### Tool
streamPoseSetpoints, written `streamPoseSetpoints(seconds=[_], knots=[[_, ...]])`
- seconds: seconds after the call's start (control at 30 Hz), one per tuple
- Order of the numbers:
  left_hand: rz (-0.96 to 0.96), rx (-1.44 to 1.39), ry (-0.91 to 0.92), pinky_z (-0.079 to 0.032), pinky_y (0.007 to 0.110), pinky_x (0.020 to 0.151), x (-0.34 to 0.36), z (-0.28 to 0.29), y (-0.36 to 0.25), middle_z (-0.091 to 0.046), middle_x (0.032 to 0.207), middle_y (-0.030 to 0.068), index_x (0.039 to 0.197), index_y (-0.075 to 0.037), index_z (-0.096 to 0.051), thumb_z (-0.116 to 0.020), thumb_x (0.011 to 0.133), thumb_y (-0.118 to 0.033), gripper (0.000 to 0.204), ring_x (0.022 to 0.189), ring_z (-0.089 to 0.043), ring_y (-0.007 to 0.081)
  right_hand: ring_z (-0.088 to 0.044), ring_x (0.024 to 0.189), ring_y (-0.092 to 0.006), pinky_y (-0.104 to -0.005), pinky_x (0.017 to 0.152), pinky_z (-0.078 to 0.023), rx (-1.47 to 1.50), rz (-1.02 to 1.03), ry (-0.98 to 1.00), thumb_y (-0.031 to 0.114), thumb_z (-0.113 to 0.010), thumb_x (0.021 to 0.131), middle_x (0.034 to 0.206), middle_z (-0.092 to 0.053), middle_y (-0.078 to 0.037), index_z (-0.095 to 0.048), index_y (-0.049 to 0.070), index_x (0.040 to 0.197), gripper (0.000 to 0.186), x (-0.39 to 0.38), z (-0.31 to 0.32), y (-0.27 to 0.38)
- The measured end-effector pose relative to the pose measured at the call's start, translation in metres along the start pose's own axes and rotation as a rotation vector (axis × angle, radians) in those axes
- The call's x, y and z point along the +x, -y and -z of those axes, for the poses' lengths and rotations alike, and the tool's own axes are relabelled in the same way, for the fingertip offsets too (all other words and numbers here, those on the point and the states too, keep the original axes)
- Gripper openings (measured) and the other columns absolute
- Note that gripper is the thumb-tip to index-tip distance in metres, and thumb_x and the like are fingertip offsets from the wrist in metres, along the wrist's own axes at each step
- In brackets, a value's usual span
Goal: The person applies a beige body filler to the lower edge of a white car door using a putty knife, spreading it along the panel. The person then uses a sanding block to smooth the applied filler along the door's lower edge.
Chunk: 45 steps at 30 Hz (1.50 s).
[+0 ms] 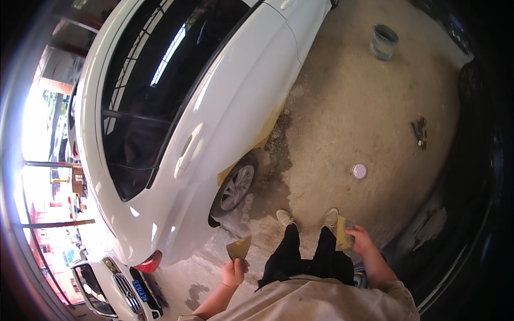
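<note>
My left hand (pixel 234 272) is closed on the narrow end of a putty spreader (pixel 239 247), whose wide blade is coated in dull yellow. In my right hand (pixel 362 239) is a flat rectangular plate (pixel 344 241), grey with a bright yellow putty-like smear along one side. Both are held in front of my legs, apart from each other and from the car. The white car (pixel 230 101) stands to my left. Yellow-tan material (pixel 270 125) covers its lower sill and the front of the arch over the wheel (pixel 236 187).
On the concrete floor stand a dark bucket (pixel 384 41), a small round pale-topped tin (pixel 359 171) and a black tool (pixel 420 132). A dark vehicle (pixel 450 214) with a grey patch lines the right side. Another white vehicle (pixel 96 289) is at the lower left. Wet stains mark the floor beside the car.
</note>
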<state>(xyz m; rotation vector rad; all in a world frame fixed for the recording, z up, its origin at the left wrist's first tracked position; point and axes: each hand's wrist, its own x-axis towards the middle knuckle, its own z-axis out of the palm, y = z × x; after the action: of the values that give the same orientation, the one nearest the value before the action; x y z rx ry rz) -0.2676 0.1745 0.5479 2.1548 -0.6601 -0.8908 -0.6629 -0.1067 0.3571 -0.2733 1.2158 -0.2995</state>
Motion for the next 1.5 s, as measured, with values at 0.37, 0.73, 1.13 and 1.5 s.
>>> streamPoseSetpoints(seconds=[0.37, 0.73, 1.13, 1.5], knots=[[0.195, -0.638, 0.067, -0.045, 0.029, 0.054, 0.114, -0.080, -0.022, -0.061, 0.085, 0.0081, 0.114, -0.008, -0.052, -0.051, 0.111, -0.021, 0.013, 0.069, -0.061, 0.0183, -0.070, 0.109, -0.0250, -0.0378, 0.097, -0.055, 0.099, 0.284, 0.087, 0.000, -0.066, 0.098, 0.120, -0.072, -0.010, -0.070, -0.001, 0.121, 0.024, 0.017, -0.155, 0.024], [-0.016, -0.732, 0.237, -0.049, 0.031, 0.068, 0.157, -0.110, -0.062, -0.066, 0.104, 0.0069, 0.130, -0.006, -0.058, -0.063, 0.104, -0.006, 0.027, 0.082, -0.061, 0.0121, -0.064, 0.111, -0.0345, -0.0527, 0.095, -0.052, -1.096, 1.712, 0.074, 0.009, -0.071, 0.075, 0.122, -0.069, -0.013, -0.080, 0.014, 0.116, 0.042, -0.022, -0.297, 0.065], [-0.203, -0.441, 0.271, -0.055, 0.038, 0.097, 0.163, -0.101, -0.043, -0.070, 0.128, 0.0132, 0.138, 0.001, -0.060, -0.069, 0.095, -0.003, 0.044, 0.117, -0.068, 0.0231, -0.062, 0.114, -0.0267, -0.0472, 0.100, -0.050, -1.186, 1.597, 0.086, 0.024, -0.066, 0.078, 0.127, -0.068, -0.007, -0.077, 0.016, 0.121, 0.045, -0.016, -0.333, 0.062], [0.305, -0.439, 0.174, -0.040, 0.025, 0.046, 0.174, -0.043, -0.013, -0.059, 0.069, -0.0007, 0.100, -0.006, -0.059, -0.069, 0.096, 0.001, 0.013, 0.053, -0.054, 0.0074, -0.068, 0.096, -0.0242, -0.0361, 0.086, -0.056, -0.970, 1.181, 0.271, -0.004, -0.071, 0.083, 0.117, -0.074, -0.008, -0.077, 0.007, 0.119, 0.039, 0.002, -0.323, 0.062]])
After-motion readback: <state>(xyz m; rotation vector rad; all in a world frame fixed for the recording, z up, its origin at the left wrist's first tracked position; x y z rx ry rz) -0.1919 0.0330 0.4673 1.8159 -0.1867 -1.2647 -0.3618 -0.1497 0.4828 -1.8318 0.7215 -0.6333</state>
